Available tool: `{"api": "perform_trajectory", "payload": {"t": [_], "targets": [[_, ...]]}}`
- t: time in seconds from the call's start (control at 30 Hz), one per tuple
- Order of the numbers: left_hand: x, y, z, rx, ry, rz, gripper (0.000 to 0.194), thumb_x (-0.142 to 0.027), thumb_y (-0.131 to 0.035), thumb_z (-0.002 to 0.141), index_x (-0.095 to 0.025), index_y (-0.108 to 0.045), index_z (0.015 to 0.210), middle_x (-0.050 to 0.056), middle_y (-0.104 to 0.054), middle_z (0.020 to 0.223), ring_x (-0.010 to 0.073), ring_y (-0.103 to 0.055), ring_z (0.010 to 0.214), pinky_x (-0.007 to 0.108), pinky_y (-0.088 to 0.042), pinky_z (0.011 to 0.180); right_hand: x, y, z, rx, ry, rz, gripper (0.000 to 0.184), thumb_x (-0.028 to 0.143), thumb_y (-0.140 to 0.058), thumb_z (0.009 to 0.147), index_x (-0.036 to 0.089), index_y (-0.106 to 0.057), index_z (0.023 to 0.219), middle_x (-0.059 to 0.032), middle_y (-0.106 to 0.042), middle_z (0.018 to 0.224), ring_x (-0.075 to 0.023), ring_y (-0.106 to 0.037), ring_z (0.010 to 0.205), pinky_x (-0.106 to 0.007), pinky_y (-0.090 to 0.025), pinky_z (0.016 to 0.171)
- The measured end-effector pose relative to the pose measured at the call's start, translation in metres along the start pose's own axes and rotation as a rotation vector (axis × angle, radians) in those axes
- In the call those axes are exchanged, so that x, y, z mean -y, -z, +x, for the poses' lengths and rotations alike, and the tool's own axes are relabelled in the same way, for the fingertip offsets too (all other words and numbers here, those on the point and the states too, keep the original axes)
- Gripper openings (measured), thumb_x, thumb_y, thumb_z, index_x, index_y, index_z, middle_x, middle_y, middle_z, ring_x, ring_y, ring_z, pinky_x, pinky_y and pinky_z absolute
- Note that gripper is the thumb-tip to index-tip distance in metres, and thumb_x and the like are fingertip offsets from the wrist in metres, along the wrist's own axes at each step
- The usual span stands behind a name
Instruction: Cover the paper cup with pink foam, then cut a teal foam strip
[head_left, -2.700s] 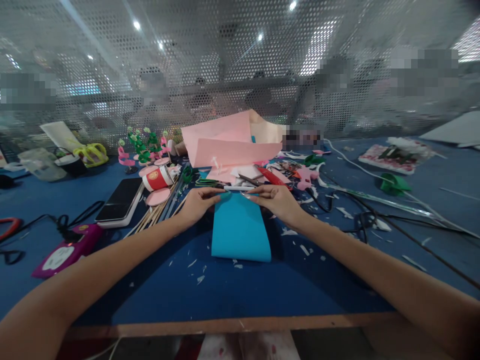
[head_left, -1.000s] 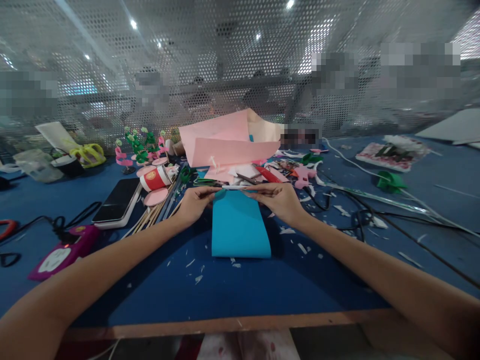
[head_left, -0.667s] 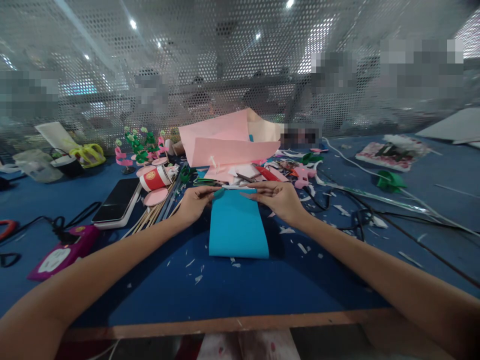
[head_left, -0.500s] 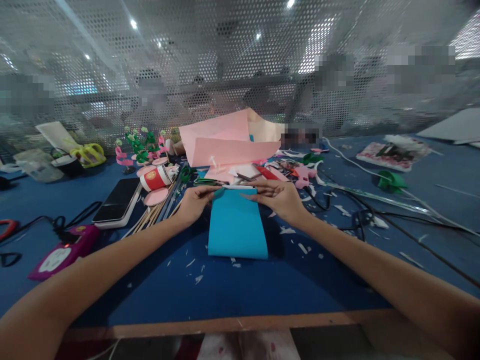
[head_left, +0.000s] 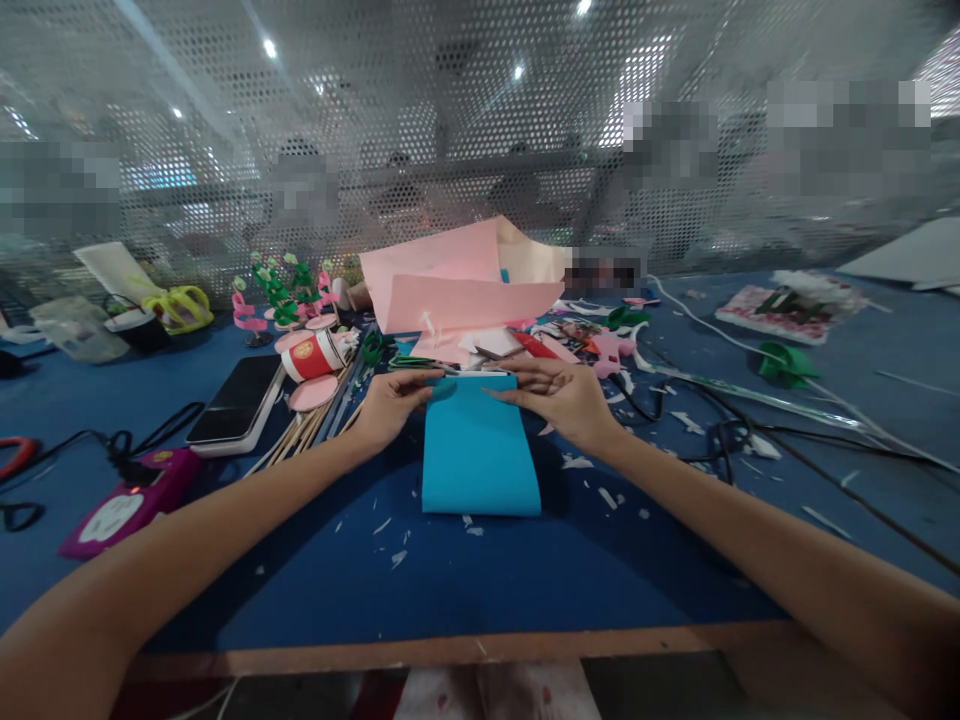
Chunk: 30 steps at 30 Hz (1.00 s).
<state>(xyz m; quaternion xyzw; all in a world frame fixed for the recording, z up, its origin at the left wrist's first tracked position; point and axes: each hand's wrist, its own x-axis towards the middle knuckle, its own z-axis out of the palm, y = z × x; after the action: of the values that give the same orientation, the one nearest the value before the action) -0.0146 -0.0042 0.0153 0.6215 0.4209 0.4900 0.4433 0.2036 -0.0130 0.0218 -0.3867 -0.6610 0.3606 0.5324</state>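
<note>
A folded sheet of blue paper [head_left: 480, 450] stands between my hands, its rounded fold toward me and its far edges held together. My left hand [head_left: 390, 405] pinches the far left corner between thumb and fingers. At the far right corner my right hand [head_left: 566, 400] grips the same paper, thumb on top and fingers behind. A thin white strip shows along the far edge. Just beyond lies a heap of paper pieces, with a large pink sheet [head_left: 457, 305] propped over it.
To the left are a phone [head_left: 236, 400], a red-and-white paper cup [head_left: 311, 355], thin wooden sticks [head_left: 300, 435] and a purple device [head_left: 131, 505] with a cable. Black cables [head_left: 720, 430] and a green roll [head_left: 786, 365] lie right. White scraps dot the blue table [head_left: 337, 600].
The blue paper has shifted slightly to the right, its near fold most of all. Both hands keep their grip on its far corners.
</note>
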Motion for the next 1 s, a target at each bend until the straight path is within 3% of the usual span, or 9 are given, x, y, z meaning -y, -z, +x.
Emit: {"api": "perform_trajectory", "payload": {"t": [0.4,0.67,0.83,1.0], "targets": [[-0.0021,-0.0014,-0.0003,0.012,0.015,0.001,0.026,-0.026,-0.068,0.068,-0.014,-0.070,0.091,0.008,-0.072,0.091,0.0185,-0.066,0.078,0.028,-0.054,0.065,-0.0033,0.0010,0.0004,-0.021,0.027,-0.029,0.033,0.037,-0.075,0.059,0.018,-0.071,0.085,-0.0051,-0.070,0.078,-0.0198,-0.065,0.073,-0.038,-0.056,0.071],[-0.0032,-0.0019,-0.0003,0.029,0.014,-0.021,0.020,-0.024,-0.065,0.070,-0.014,-0.069,0.087,0.006,-0.071,0.084,0.0131,-0.063,0.070,0.024,-0.052,0.061,-0.0001,0.0008,0.0015,-0.052,0.018,-0.071,0.030,0.038,-0.074,0.060,0.018,-0.071,0.082,-0.0061,-0.070,0.074,-0.0197,-0.065,0.066,-0.035,-0.054,0.061],[-0.0046,-0.0022,-0.0020,0.159,0.065,-0.086,0.030,-0.026,-0.070,0.063,-0.013,-0.066,0.090,0.005,-0.069,0.082,0.0118,-0.062,0.063,0.024,-0.051,0.057,0.0010,0.0024,0.0017,-0.054,0.013,-0.094,0.022,0.037,-0.072,0.062,0.018,-0.070,0.074,-0.0061,-0.070,0.075,-0.0185,-0.064,0.066,-0.032,-0.052,0.059],[-0.0082,-0.0010,-0.0043,0.284,0.104,-0.077,0.036,-0.025,-0.072,0.060,-0.014,-0.065,0.094,0.007,-0.069,0.086,0.0122,-0.062,0.066,0.024,-0.049,0.060,-0.0018,0.0014,0.0004,-0.052,-0.026,-0.119,0.027,0.042,-0.073,0.060,0.017,-0.066,0.068,-0.0036,-0.064,0.059,-0.0147,-0.057,0.052,-0.027,-0.044,0.045]]}}
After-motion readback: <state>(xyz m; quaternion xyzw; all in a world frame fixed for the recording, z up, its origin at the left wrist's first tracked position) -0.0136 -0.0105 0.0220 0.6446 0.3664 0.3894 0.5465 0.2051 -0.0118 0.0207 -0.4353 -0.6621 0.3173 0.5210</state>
